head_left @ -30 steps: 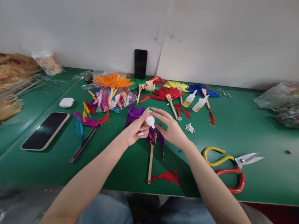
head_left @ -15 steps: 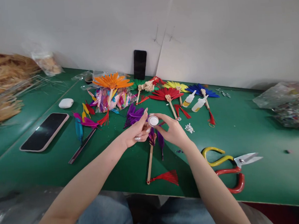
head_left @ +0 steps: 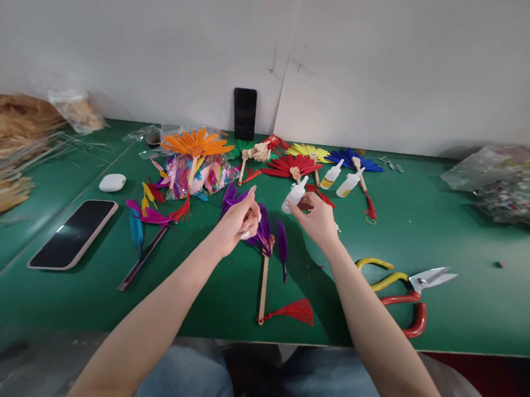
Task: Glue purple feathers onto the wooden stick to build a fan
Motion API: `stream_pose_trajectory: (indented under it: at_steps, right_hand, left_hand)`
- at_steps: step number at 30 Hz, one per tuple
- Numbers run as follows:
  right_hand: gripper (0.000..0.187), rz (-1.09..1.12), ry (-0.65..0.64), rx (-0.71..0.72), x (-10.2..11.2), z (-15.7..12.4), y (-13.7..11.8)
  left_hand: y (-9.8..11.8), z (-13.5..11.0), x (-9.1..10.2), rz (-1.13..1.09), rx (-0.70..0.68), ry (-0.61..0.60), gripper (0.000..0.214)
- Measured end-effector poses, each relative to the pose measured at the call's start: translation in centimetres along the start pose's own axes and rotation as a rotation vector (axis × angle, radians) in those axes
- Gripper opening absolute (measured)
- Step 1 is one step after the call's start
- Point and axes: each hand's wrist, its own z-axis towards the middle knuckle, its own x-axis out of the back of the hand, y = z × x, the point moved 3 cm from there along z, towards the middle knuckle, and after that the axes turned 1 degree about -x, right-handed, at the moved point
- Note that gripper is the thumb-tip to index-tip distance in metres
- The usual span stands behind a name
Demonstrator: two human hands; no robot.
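My right hand grips a small white glue bottle by its body, with the nozzle tilted up and to the right. My left hand hovers over the purple feather fan, its fingers curled together; whatever they may hold is hidden. The fan lies on the table, its wooden stick handle pointing towards me with a red tassel at the end. One loose purple feather lies between my hands. White beads show just past my right hand, mostly covered by it.
Scissors lie to the right. Two more glue bottles stand behind my right hand, near red, yellow and blue feather fans. Left are a phone, a white case, coloured feathers and tweezers. A bag of beads sits far right.
My hands have moved apart. My right hand has carried the glue bottle to the right and tipped it from end-on to nozzle up. My left hand has drawn slightly left.
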Motion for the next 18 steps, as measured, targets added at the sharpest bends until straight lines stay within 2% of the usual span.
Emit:
stream_pose_trajectory:
  at_steps: [6,18]
  right_hand:
    - [0.024,-0.15,-0.024,-0.095,0.3,0.8,2.2]
    - [0.024,-0.21,-0.127,-0.069,0.8,0.9,2.1]
  left_hand:
    - [0.4,0.3,0.8,-0.016,-0.08,0.081,0.041]
    - [0.3,0.4,1.2,0.093,-0.086,0.111,0.034]
